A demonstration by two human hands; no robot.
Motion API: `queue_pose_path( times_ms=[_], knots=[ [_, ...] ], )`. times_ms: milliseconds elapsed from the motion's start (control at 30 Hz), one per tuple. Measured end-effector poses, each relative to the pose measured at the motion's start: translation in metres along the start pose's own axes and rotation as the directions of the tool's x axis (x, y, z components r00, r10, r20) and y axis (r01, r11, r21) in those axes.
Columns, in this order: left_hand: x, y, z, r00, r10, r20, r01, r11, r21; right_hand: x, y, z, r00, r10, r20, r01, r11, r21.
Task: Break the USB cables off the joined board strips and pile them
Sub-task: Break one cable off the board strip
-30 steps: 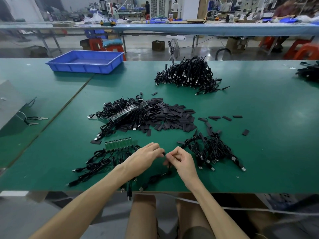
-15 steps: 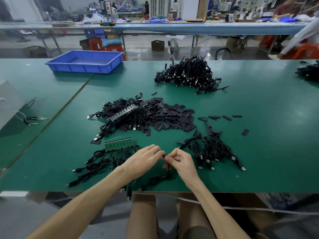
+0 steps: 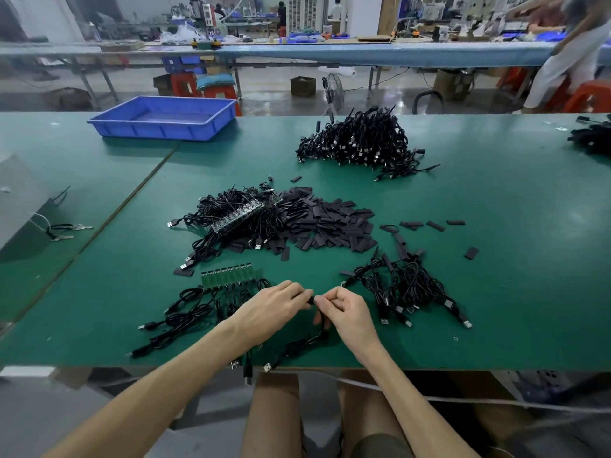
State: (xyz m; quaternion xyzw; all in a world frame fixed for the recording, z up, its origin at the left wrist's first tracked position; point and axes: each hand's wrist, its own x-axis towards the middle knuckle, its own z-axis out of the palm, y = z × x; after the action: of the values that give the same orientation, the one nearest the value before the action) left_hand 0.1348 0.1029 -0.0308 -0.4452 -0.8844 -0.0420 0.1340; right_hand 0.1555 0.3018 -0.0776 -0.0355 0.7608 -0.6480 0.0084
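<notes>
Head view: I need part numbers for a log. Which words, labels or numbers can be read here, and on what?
None can be read.
Green board strip: any print is too small.
Blue tray: no label shows.
Background benches: blurred.

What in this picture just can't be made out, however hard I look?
Head view only.
1. The black piece pinched between left hand and right hand: fingers cover it, so whether it is board or plug is unclear.
2. The green board strip and its cables: partly covered by the left hand and forearm.
3. The black pile at the right: cut off by the frame edge.
4. The person at the far bench: blurred.
</notes>
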Motion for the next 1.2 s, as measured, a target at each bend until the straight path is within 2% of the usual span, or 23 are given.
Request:
queue_pose_path(
  times_ms=[633,833,1033,1200],
  knots=[
    [0.0006,-0.0042,-0.0032,0.991,0.008,0.133,-0.002,0.999,-0.046,0.0015,-0.0006,0.0012,0.999,0.020,0.025,-0.017,0.994,-0.110],
    [0.0002,-0.0036,-0.0054,0.997,0.030,0.074,-0.026,0.998,-0.054,0.0023,-0.0011,-0.0009,0.998,0.023,0.066,-0.017,0.996,-0.086],
    [-0.0047,-0.0072,-0.0027,0.996,-0.092,0.021,0.094,0.985,-0.144,0.0031,-0.0009,-0.0043,0.993,0.027,0.112,-0.027,1.000,-0.001],
    [-0.0032,-0.0060,-0.0070,0.994,-0.107,0.010,0.107,0.978,-0.182,0.0031,-0.0009,-0.0040,0.993,0.021,0.116,-0.024,0.999,0.025]
  ],
)
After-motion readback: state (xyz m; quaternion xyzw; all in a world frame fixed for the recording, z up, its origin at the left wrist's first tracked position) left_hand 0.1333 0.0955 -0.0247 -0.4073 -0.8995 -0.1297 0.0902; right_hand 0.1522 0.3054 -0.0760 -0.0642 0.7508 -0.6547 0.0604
